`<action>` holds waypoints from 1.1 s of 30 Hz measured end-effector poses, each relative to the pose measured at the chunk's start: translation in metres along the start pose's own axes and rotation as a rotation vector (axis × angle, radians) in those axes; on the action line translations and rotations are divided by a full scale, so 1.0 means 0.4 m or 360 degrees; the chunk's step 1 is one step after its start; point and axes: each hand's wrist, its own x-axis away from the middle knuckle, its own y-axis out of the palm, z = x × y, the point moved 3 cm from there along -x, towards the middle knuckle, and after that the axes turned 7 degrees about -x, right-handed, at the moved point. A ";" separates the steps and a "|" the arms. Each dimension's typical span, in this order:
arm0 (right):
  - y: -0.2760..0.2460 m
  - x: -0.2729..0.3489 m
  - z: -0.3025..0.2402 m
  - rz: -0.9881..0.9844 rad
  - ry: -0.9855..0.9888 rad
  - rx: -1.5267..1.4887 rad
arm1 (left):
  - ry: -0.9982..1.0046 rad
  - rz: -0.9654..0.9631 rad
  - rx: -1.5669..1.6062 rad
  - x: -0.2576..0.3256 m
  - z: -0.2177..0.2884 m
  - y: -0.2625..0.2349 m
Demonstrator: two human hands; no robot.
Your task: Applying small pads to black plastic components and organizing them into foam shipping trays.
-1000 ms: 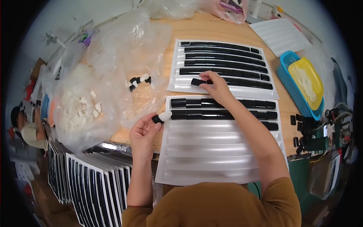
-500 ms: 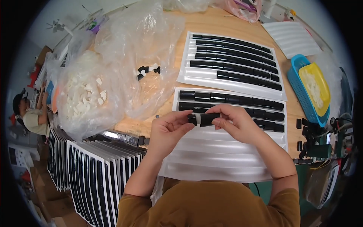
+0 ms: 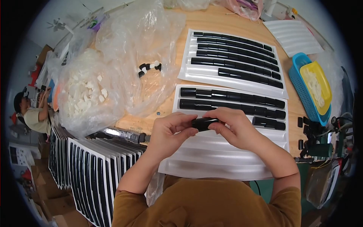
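Note:
Between the fingertips of both hands is a short glossy black cylindrical tube [image 3: 204, 124], held level above the near white ridged tray. My left hand [image 3: 172, 132] pinches its left end with thumb and fingers. Its right end sits in the closed thumb and fingers of my right hand [image 3: 234, 128]. Under my hands, the near tray [image 3: 215, 160] carries black tubes [image 3: 234, 97] laid end to end in its upper grooves. Beyond it, a second white tray [image 3: 204, 71] holds several rows of similar black pieces.
Left lies a clear plastic bag [image 3: 81, 113] of small white pieces, with a few black and white pieces [image 3: 149, 67] near it. A blue basket [image 3: 298, 81] with a yellow one [image 3: 324, 81] stands right. Loaded trays [image 3: 89, 174] stand lower left; a person [image 3: 36, 115] sits beyond.
The white band between the tube's two black parts no longer shows; the parts are now together. My hands have drawn slightly closer to each other.

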 end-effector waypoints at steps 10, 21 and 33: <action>0.074 0.037 0.001 -0.0328 0.0496 -0.0431 | 0.0252 -0.0079 -0.0115 0.001 -0.028 0.015; 0.115 0.060 -0.007 -0.0212 0.0051 -0.0381 | 0.0352 -0.0152 0.0083 -0.005 -0.044 0.094; -0.133 0.214 0.274 0.0474 0.0754 0.0238 | 0.0576 0.0597 -0.1777 -0.498 -0.287 -0.312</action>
